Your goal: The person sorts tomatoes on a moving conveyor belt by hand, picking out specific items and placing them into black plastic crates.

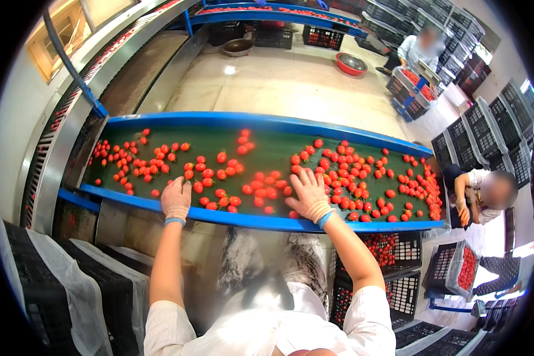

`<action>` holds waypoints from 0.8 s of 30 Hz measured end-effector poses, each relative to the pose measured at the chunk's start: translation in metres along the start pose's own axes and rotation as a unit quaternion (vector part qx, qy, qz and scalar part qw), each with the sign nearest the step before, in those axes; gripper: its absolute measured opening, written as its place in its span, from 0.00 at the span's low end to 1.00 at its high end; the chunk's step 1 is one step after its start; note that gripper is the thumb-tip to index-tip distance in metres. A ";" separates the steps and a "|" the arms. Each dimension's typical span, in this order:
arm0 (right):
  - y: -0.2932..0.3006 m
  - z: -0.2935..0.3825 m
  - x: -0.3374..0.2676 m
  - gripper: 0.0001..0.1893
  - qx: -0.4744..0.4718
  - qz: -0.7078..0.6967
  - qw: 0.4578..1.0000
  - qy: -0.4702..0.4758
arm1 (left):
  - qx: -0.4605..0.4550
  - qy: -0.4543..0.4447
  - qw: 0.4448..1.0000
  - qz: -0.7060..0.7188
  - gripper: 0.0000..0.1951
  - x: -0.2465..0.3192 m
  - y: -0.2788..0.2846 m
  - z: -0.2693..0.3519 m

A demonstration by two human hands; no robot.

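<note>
Many small red cherry tomatoes (208,173) lie scattered over a green conveyor belt (276,153) with blue side rails (258,221). My left hand (176,198), in a pale glove, is over the near rail at the left, its fingertips beside a few tomatoes. Its fingers point downward and their undersides are hidden, so I cannot see whether a tomato is in them. My right hand (309,193), gloved too, rests on the belt with fingers spread at the left edge of a dense tomato cluster (345,173). No tomato shows in its grasp.
A roller conveyor (53,129) carrying tomatoes runs along the left. Black crates (407,249) with tomatoes stand below the belt at right. Beyond its right end sits a person (478,196); another person (420,51) is by a filled crate (411,91) farther back. Lined crates (49,276) stand lower left.
</note>
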State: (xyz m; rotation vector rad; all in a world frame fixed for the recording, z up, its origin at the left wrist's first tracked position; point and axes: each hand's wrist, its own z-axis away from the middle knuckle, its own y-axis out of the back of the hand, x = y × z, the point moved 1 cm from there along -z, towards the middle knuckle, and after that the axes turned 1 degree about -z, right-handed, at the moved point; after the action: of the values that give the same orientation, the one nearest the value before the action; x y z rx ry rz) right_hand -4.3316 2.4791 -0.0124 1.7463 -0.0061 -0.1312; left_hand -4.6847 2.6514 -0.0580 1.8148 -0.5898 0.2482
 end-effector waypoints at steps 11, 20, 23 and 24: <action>-0.009 -0.043 -0.078 0.32 -0.030 -0.045 0.961 0.270 | -0.045 0.006 0.997 -0.059 0.25 -0.019 0.012 -0.014; -0.004 -0.081 -0.117 0.33 0.075 -0.032 0.992 0.097 | -0.189 0.025 0.972 -0.137 0.35 -0.028 0.024 -0.028; 0.013 -0.041 -0.091 0.31 0.119 -0.076 0.989 0.037 | -0.185 -0.015 0.973 -0.137 0.36 -0.029 0.021 -0.032; 0.011 -0.025 -0.084 0.30 0.142 -0.096 0.985 0.013 | -0.192 -0.021 0.971 -0.139 0.37 -0.029 0.023 -0.033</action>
State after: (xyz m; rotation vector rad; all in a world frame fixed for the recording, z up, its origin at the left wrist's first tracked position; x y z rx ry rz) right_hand -4.4123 2.5084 0.0101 2.0316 0.1699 -0.2585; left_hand -4.7165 2.6851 -0.0413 1.5045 -0.3741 -0.0910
